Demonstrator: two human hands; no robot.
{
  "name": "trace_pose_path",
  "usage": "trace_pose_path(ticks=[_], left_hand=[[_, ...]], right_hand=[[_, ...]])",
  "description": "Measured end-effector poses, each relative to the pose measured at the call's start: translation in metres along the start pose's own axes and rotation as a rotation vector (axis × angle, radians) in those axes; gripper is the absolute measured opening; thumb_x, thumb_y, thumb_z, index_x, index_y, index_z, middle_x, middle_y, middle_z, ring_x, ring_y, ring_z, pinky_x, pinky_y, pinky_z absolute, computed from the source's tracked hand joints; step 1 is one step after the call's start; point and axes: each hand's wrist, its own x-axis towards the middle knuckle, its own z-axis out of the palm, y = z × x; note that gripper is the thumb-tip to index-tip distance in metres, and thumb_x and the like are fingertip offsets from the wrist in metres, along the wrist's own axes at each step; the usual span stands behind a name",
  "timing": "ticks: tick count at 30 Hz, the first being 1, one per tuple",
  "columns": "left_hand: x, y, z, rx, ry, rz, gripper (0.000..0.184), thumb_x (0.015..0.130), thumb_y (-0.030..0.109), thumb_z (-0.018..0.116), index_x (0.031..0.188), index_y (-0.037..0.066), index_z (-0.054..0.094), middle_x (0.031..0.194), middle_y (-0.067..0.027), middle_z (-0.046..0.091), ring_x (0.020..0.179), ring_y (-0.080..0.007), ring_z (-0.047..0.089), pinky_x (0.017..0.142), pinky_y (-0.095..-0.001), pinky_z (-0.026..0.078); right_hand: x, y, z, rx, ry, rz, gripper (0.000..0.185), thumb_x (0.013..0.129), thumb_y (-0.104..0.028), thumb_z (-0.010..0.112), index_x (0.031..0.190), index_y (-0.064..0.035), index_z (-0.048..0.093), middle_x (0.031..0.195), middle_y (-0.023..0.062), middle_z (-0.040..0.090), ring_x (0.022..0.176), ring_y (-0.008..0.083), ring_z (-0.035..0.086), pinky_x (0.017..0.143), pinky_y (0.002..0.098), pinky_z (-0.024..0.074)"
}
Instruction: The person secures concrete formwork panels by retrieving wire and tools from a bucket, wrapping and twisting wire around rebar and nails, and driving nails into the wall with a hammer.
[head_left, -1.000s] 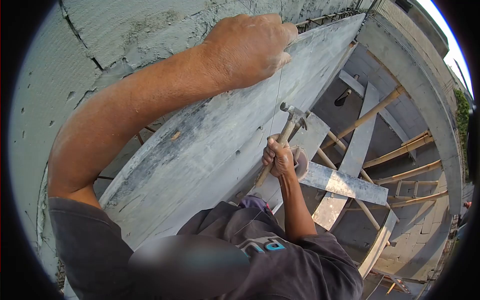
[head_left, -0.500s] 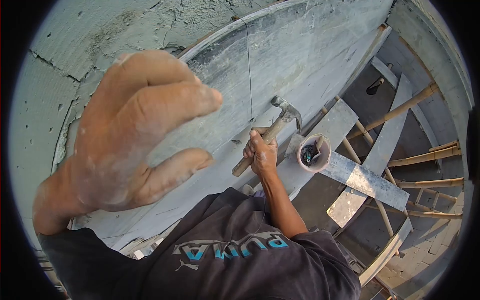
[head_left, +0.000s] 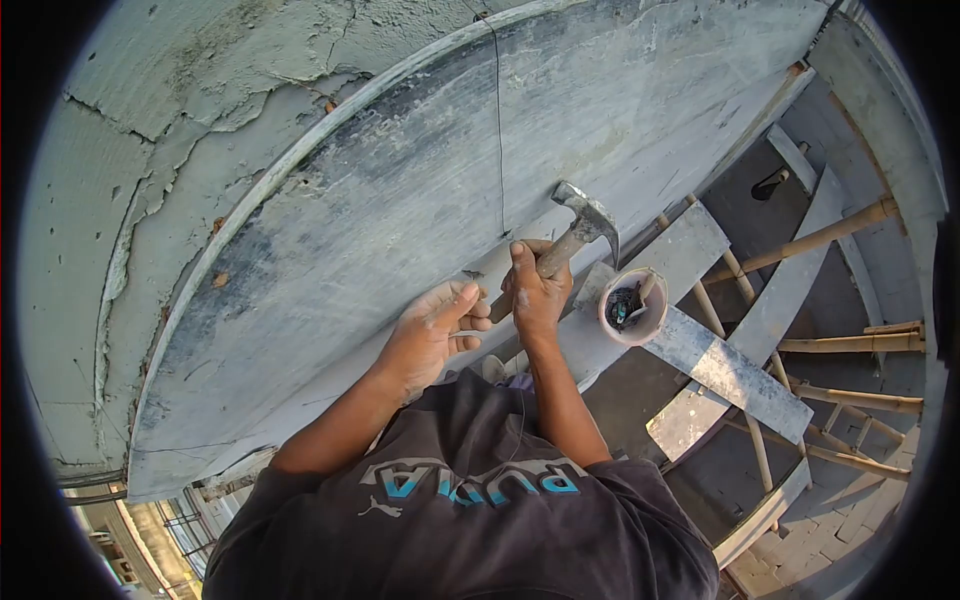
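Note:
My right hand is wrapped around the wooden handle of a claw hammer, its metal head pointing up and to the right. Close beside it, my left hand has its fingers curled in toward the thumb near the lower handle; whatever they may pinch is too small to make out. Both hands are in front of a large grey curved-edge panel. A thin dark wire hangs down the panel and ends just above my right hand. A small dark mark shows on the panel by my left fingertips.
A pinkish bucket with small dark items stands on boards right of the hammer. Grey planks and bamboo poles form scaffolding on the right, with gaps between them. Cracked grey plaster lies at the upper left.
My left hand has come down from close to the camera to beside my right hand, its fingers now more curled. The hammer stays in my right hand, shifted slightly.

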Motion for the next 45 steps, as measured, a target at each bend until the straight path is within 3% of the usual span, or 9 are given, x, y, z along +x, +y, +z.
trace_pose_path(ticks=[5,8,17,22,28,31,40,43,45], left_hand=[[0.04,-0.017,0.03,-0.26,0.067,0.093,0.037,0.097,0.037,0.067,0.123,0.011,0.061,0.105,0.0029,0.058,0.093,-0.0103,0.058,0.077,-0.0284,0.047],[0.051,-0.016,0.042,-0.388,0.082,0.111,0.036,0.095,0.035,0.071,0.121,0.012,0.062,0.102,0.0057,0.058,0.088,-0.0079,0.054,0.074,-0.0278,0.045],[0.075,-0.031,0.033,-0.361,0.057,0.109,0.027,0.094,0.035,0.072,0.11,0.013,0.068,0.09,0.0095,0.058,0.077,-0.0022,0.05,0.066,-0.0214,0.04],[0.083,-0.032,0.036,-0.353,-0.006,0.141,0.026,0.094,0.036,0.072,0.109,0.014,0.069,0.089,0.009,0.059,0.076,-0.0023,0.05,0.064,-0.0219,0.041],[0.076,-0.023,0.045,-0.636,-0.133,0.069,0.022,0.096,0.03,0.07,0.112,0.015,0.067,0.093,0.0091,0.063,0.075,-0.0042,0.054,0.064,-0.0234,0.045],[0.065,-0.015,0.04,-0.811,-0.188,-0.044,0.02,0.096,0.025,0.069,0.113,0.014,0.067,0.093,0.0088,0.064,0.075,-0.0051,0.055,0.065,-0.0236,0.046],[0.073,-0.016,0.025,-1.077,-0.509,-0.153,0.019,0.1,0.02,0.061,0.117,0.012,0.064,0.096,0.0053,0.067,0.07,-0.0038,0.054,0.062,-0.0215,0.047],[0.077,-0.016,0.023,-1.141,-0.564,-0.194,0.019,0.101,0.019,0.06,0.118,0.012,0.063,0.096,0.0045,0.067,0.066,-0.0028,0.053,0.059,-0.0197,0.047],[0.082,-0.022,0.022,-1.187,-0.63,-0.221,0.019,0.101,0.018,0.059,0.118,0.012,0.063,0.096,0.0046,0.066,0.065,-0.0022,0.052,0.057,-0.0186,0.046]], right_hand=[[0.002,-0.004,-0.006,-0.148,0.049,-0.104,0.016,0.093,-0.013,0.073,0.093,-0.0021,0.062,0.073,0.0009,0.063,0.058,0.0054,0.053,0.052,0.0237,0.043],[0.007,-0.002,-0.013,-0.298,0.041,-0.277,0.014,0.093,-0.011,0.072,0.091,-0.0017,0.063,0.076,0.0008,0.064,0.064,0.0043,0.054,0.055,0.0229,0.0442],[-0.015,-0.019,-0.011,-0.112,0.02,0.018,0.016,0.096,-0.014,0.071,0.09,-0.0012,0.063,0.073,-0.0007,0.062,0.067,0.0056,0.054,0.059,0.0231,0.0448],[-0.004,-0.017,-0.025,-0.465,0.054,-0.304,0.009,0.092,-0.006,0.071,0.09,0.0001,0.065,0.078,0.0017,0.067,0.068,0.0074,0.058,0.061,0.0257,0.0479],[0.005,-0.049,-0.014,-0.686,0.098,-0.537,0.006,0.092,-0.004,0.072,0.094,0.0018,0.071,0.086,0.0069,0.073,0.076,0.0112,0.066,0.068,0.0287,0.0533],[0.006,-0.05,-0.007,-0.695,0.127,-0.592,0.007,0.094,-0.008,0.07,0.092,-0.0015,0.069,0.076,0.0003,0.065,0.069,0.006,0.055,0.061,0.0251,0.046],[0.003,-0.054,0.011,-0.633,0.166,-0.621,0.008,0.094,-0.007,0.07,0.09,-0.001,0.069,0.075,-0.0009,0.064,0.067,0.0041,0.052,0.059,0.0238,0.0446],[-0.003,-0.063,0.014,-0.685,0.157,-0.575,0.005,0.094,-0.004,0.069,0.093,0.001,0.071,0.081,0.0037,0.07,0.072,0.0083,0.061,0.064,0.0258,0.0498],[-0.004,-0.065,0.014,-0.684,0.156,-0.602,0.006,0.094,-0.004,0.068,0.092,0.0009,0.07,0.078,0.0031,0.069,0.069,0.0083,0.06,0.061,0.0263,0.0493]])
